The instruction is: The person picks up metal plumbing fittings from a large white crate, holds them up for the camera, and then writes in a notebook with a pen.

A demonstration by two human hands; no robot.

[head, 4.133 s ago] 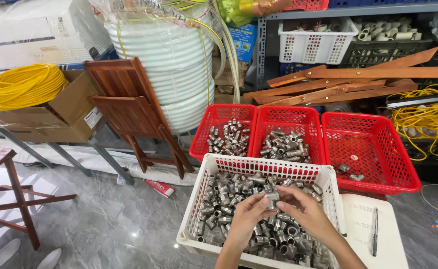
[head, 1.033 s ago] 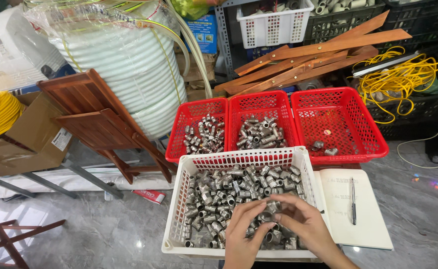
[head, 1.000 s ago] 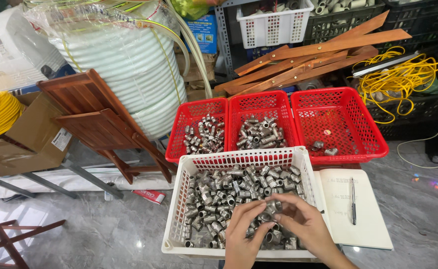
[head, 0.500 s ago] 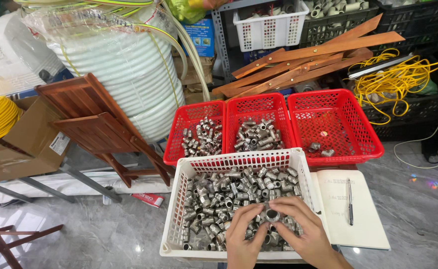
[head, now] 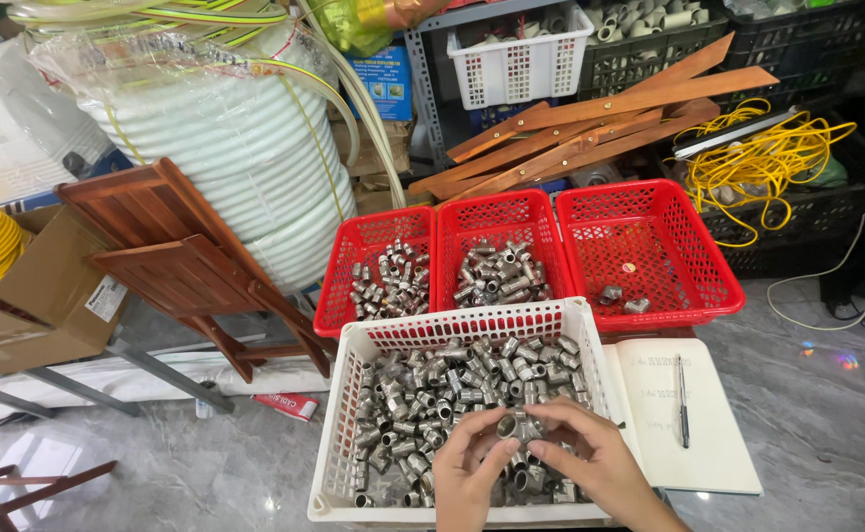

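Below, in the head view, both hands meet over the near half of a white basket (head: 349, 433) of slotted plastic that sits on a grey marbled floor (head: 186, 473). Left hand (head: 469, 473) and right hand (head: 590, 458) together pinch one metal fitting (head: 514, 426) between their fingertips, just above the heap of loose fittings (head: 432, 394) that fills the basket. The held fitting is a short, silvery tube piece with a dull shine; its round open mouth faces the camera and shows a dark bore. A branch seems to project to its right, though the fingers hide part of it. The heaped pieces share the same grey metal finish and lie at all angles.

Behind the white basket, touching its far rim, three red baskets stand side by side. The left red basket (head: 339, 296) and the middle red basket (head: 462, 232) each hold a smaller pile of similar fittings; the right red basket (head: 683, 246) holds only a few pieces.

Just right of the white basket lies an open notebook (head: 708, 433) with a pen (head: 682, 399) on its page. Farther back are folded wooden furniture (head: 176, 256), a large white hose coil (head: 235, 158), brown wooden slats (head: 600, 113) and tangled yellow cable (head: 757, 158).
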